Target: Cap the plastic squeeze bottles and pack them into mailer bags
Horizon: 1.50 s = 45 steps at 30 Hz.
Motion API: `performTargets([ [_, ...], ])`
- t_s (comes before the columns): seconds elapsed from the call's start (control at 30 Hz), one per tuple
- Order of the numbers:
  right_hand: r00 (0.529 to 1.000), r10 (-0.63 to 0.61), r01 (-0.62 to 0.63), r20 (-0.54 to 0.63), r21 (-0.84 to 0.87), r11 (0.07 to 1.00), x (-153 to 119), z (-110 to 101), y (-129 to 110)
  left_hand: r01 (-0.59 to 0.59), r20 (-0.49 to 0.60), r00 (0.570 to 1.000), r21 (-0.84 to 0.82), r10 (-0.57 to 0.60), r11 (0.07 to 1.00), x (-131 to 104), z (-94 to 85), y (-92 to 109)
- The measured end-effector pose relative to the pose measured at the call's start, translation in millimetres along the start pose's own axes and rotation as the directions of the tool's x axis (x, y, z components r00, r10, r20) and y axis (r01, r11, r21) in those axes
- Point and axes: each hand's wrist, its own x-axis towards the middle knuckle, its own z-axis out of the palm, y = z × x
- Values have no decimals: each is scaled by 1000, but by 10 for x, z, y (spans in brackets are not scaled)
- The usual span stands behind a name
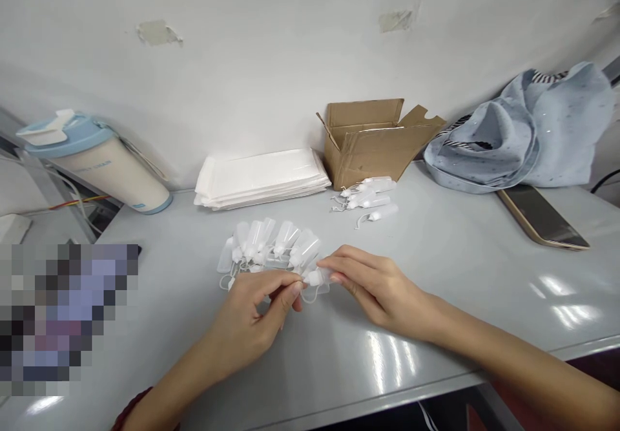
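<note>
Left hand [247, 311] pinches the tip of a dropper bottle [316, 278], right hand [382, 285] its body — best held lightly, lest it buckle.

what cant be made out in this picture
All in the head view:
- Nozzle tip of the small translucent plastic bottle between the hands: hidden by the left hand's fingertips.
- Its base: hidden by the right hand's fingers.
- Bottom of the open brown cardboard box: hidden by its front wall.
- Inside of the pale blue fabric bag: hidden by folds.
- Whatever lies under the pixelated patch, left edge: blurred out.
</note>
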Motion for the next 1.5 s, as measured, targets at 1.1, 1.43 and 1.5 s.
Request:
performTargets([
  [1.1,997,30,-31,-69,-16,999,44,-167,-16,-43,-170,984,28,47,999,-18,-95,-17],
  [1.43,990,50,-82,-133,-250,965,81,-373,194,73,-180,983,155,-44,985,35,-130,-49],
  [1.5,976,100,-177,-194,-432,884,79,-523,338,105,-221,974,241,-51,965,38,-142,-78],
])
